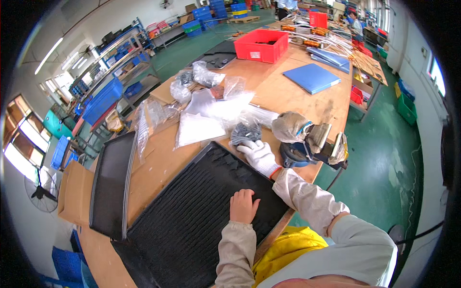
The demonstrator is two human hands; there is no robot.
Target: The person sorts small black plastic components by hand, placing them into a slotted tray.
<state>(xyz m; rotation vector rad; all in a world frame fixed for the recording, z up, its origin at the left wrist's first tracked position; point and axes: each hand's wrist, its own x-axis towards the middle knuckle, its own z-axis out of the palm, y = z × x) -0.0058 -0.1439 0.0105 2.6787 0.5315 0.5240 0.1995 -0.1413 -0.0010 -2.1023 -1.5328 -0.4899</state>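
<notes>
The black ribbed tray [192, 211] lies slantwise on the worktop [288, 91] in front of the person, and filling it well looks to mean taking few parts at a time from the small dark pile [246, 133] at its far corner while the tray is pinned flat. The bare left hand [243, 205] rests palm-down on the ribs, fingers loosely curled, holding nothing. The gloved right hand [259, 156] reaches forward, fingers spread at the tray's far edge beside the pile, with a vise [312, 146] just right.
</notes>
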